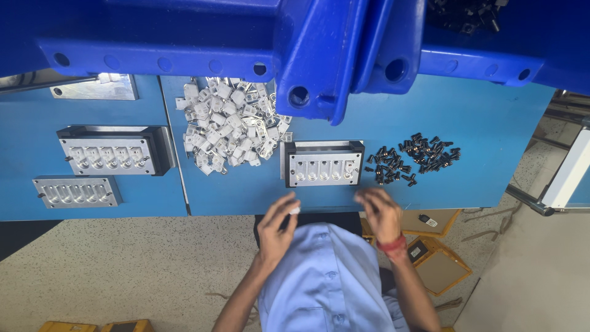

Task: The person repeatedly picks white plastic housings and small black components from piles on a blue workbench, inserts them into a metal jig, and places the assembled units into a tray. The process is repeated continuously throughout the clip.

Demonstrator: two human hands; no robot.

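My left hand (276, 226) is at the near edge of the blue table (479, 123) and pinches a small white plastic piece (295, 210) between its fingertips. My right hand (380, 212), with a red band at the wrist, is blurred just below a metal fixture (322, 165) that has a row of several slots. Whether it holds anything cannot be made out. A heap of white plastic pieces (230, 126) lies left of the fixture. Small black parts (412, 158) are scattered to its right.
Two more slotted metal fixtures (110, 150) (77, 192) and a metal plate (95, 88) lie on the left of the table. Blue plastic crates (319, 55) overhang the far side. Open cardboard boxes (439, 261) sit on the floor at the right.
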